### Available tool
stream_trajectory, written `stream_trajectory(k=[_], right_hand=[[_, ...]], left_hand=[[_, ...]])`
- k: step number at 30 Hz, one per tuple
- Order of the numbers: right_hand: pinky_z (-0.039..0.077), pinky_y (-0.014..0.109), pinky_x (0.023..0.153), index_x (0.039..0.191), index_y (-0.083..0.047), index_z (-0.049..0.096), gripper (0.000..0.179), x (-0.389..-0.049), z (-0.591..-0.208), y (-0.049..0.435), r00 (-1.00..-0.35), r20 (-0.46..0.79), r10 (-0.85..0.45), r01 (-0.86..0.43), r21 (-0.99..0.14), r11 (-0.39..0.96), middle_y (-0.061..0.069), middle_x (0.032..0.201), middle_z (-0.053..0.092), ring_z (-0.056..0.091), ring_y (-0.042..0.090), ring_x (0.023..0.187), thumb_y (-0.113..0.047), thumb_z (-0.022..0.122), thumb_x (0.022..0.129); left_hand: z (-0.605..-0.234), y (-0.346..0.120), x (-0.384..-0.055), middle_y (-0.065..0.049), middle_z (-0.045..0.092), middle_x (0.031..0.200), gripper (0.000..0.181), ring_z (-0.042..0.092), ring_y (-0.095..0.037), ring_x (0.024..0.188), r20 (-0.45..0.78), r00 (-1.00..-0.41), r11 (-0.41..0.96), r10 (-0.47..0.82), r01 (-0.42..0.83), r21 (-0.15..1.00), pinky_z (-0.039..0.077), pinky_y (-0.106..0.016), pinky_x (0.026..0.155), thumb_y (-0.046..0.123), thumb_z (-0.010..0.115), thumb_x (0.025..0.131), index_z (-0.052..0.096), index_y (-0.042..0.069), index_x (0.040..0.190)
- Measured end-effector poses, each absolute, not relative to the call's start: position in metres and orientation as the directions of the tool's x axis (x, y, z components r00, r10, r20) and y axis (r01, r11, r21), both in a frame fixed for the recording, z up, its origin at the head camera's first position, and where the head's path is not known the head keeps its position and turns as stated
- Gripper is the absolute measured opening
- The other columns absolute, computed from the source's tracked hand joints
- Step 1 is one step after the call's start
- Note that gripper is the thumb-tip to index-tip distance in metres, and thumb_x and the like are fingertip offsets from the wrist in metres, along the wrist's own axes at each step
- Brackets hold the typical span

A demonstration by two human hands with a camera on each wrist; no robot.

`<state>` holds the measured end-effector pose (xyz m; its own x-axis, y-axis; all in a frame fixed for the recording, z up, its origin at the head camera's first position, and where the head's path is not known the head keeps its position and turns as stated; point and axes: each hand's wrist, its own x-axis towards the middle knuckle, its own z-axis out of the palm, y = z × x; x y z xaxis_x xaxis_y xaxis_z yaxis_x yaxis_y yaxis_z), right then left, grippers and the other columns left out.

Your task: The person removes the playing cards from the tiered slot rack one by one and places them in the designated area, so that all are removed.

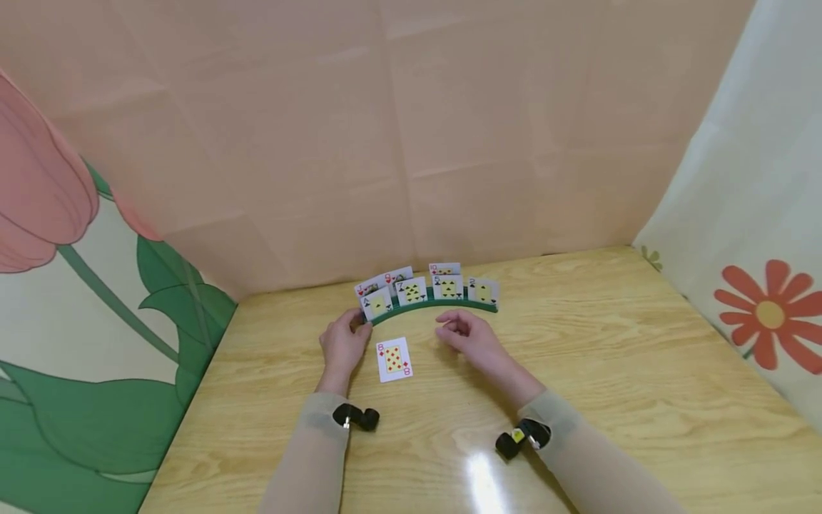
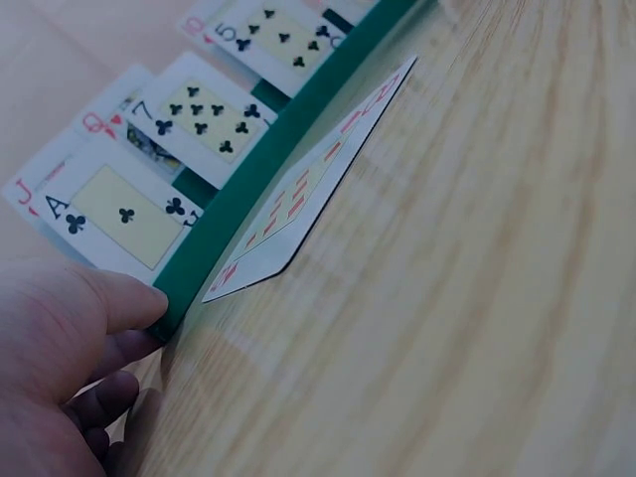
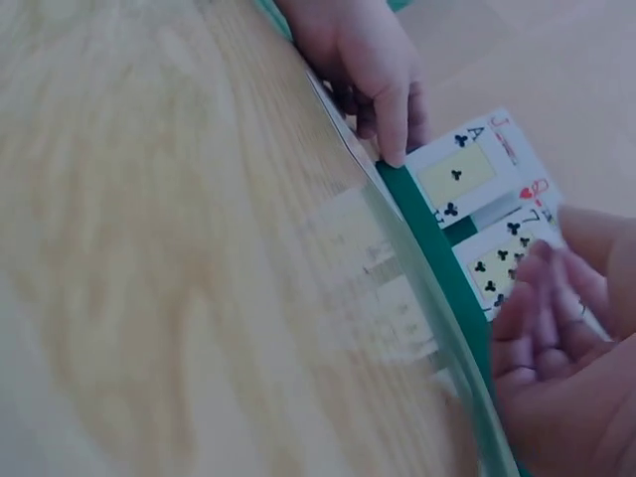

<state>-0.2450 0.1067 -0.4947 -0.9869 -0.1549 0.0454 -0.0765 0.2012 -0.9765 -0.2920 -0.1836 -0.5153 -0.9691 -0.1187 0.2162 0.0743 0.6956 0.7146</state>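
Observation:
A curved green card holder [image 1: 420, 305] stands on the table with playing cards upright in it. Its front row shows the ace of clubs [image 2: 124, 214], the seven of clubs [image 2: 204, 119], the five of clubs [image 1: 447, 288] and a black two [image 1: 483, 293]. Behind them stand the jack of hearts [image 1: 366, 287], the queen of hearts [image 1: 403, 273] and a red ten [image 1: 444, 268]. My left hand [image 1: 344, 344] pinches the holder's left end between thumb and fingers. Loosely curled and holding nothing, my right hand [image 1: 472, 337] hovers before the holder's right half.
An eight of diamonds [image 1: 394, 360] lies face up on the wooden table [image 1: 610, 371], between my hands and in front of the holder. A pinkish cloth wall [image 1: 411, 143] rises behind the table, and printed curtains hang at both sides.

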Motion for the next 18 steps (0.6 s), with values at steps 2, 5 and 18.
stream_trajectory(k=[2, 5, 18], right_hand=[[0.053, 0.028, 0.074, 0.137, -0.002, 0.069, 0.034, -0.248, -0.494, 0.11, -0.991, 0.095, -0.093, -0.111, -0.976, 0.186, 0.01, 0.106, 0.071, 0.063, 0.024, 0.088, -0.019, 0.075, 0.108], [0.051, 0.024, 0.074, 0.135, 0.0, 0.069, 0.034, -0.251, -0.492, 0.115, -0.981, 0.192, 0.01, -0.187, -0.968, 0.167, 0.012, 0.107, 0.07, 0.062, 0.023, 0.089, -0.019, 0.076, 0.107], [0.047, 0.021, 0.076, 0.136, -0.006, 0.067, 0.036, -0.258, -0.492, 0.153, -0.873, 0.341, 0.348, -0.299, -0.939, 0.17, 0.007, 0.109, 0.062, 0.056, 0.019, 0.094, -0.029, 0.073, 0.109]], left_hand=[[-0.515, -0.184, -0.292, -0.008, 0.078, 0.129, 0.036, 0.066, -0.035, 0.118, 0.213, -0.97, 0.695, -0.12, 0.071, 0.715, 0.03, -0.061, 0.115, 0.021, 0.078, 0.105, 0.074, 0.011, 0.14], [-0.514, -0.184, -0.292, -0.009, 0.078, 0.13, 0.037, 0.065, -0.035, 0.12, 0.212, -0.97, 0.69, -0.12, 0.072, 0.72, 0.03, -0.061, 0.115, 0.021, 0.077, 0.105, 0.073, 0.011, 0.14], [-0.512, -0.183, -0.29, -0.009, 0.079, 0.128, 0.035, 0.065, -0.035, 0.118, 0.217, -0.969, 0.694, -0.117, 0.076, 0.716, 0.031, -0.061, 0.114, 0.021, 0.078, 0.105, 0.074, 0.01, 0.138]])
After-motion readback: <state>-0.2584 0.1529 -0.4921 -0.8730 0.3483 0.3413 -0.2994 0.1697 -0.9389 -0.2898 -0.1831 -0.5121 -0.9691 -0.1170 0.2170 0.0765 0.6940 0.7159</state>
